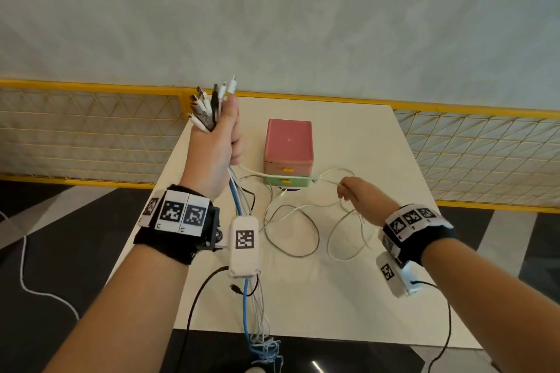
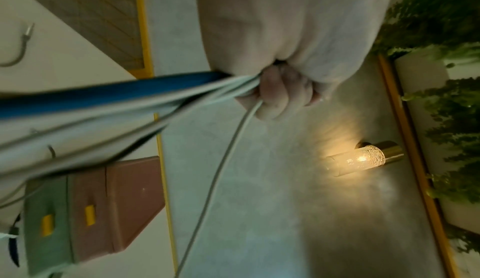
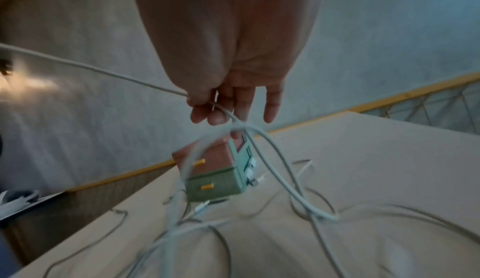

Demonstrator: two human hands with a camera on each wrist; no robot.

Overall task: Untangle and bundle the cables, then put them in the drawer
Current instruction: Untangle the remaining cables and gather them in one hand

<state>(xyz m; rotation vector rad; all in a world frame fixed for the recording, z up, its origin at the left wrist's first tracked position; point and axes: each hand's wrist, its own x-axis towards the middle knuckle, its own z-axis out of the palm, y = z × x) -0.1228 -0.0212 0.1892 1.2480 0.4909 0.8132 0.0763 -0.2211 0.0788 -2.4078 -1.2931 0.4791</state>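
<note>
several cables upright in left hand, plugs up, right hand pinching white cable

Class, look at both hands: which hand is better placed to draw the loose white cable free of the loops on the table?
Probably the right hand. It already pinches the white cable above the loops on the table, while the left hand is full, gripping the bundle of cable ends upright.
</note>
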